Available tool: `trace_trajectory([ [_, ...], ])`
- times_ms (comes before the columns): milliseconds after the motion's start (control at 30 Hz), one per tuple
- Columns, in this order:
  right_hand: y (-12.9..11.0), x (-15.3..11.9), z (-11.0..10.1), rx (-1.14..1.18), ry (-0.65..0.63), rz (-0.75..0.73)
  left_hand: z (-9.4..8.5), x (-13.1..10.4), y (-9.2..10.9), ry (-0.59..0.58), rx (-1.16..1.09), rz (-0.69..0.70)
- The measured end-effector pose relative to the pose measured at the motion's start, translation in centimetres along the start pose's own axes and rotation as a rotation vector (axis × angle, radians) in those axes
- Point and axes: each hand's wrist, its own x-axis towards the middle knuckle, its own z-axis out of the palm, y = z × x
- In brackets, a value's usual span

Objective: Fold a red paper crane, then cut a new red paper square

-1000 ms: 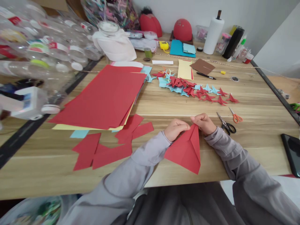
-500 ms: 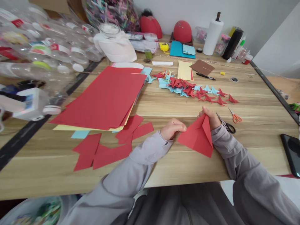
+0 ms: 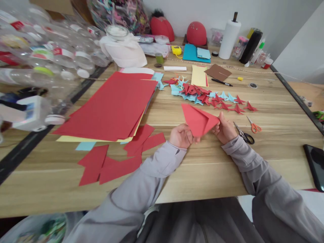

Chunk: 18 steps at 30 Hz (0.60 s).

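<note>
Wood-grain table (image 3: 207, 175) with stacked paper (image 3: 111, 108), folded figures (image 3: 193, 89), black pen (image 3: 221, 82), orange-handled scissors (image 3: 253, 124).

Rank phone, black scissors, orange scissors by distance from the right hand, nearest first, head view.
From the right hand:
1. Black scissors: just right of the hand.
2. Orange scissors: farther right, beyond the black pair.
3. Phone: far right, by the table's edge.
</note>
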Motion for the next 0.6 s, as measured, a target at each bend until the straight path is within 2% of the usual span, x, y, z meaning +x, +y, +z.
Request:
trace_trajectory([
  [33, 0.1, 0.0, 0.0, -0.014, -0.001, 0.000, 0.2, 0.0, -0.1, -0.067, -0.003, -0.008],
  [100, 0.3, -0.2, 0.0, -0.100, -0.025, -0.022, 0.6, 0.0, -0.3, -0.097, 0.036, 0.037],
  [167, 0.6, -0.6, 0.2, -0.254, -0.092, -0.062, 1.0, -0.1, -0.6, -0.046, 0.112, 0.108],
  [233, 0.8, -1.1, 0.5, -0.404, -0.214, -0.084, 1.3, 0.0, -1.0, -0.005, 0.164, 0.137],
  [300, 0.9, -1.7, 0.9, -0.470, -0.326, -0.073, 1.2, 0.1, -1.4, 0.005, 0.192, 0.129],
  [367, 0.8, -2.0, 1.2, -0.485, -0.384, -0.055, 1.1, 0.3, -1.6, 0.002, 0.202, 0.117],
  [500, 0.7, -2.2, 1.4, -0.480, -0.414, -0.044, 0.8, 0.6, -1.9, 0.005, 0.192, 0.145],
  [600, 0.7, -2.2, 1.4, -0.468, -0.328, -0.077, 0.8, 0.7, -2.0, 0.017, 0.150, 0.219],
])
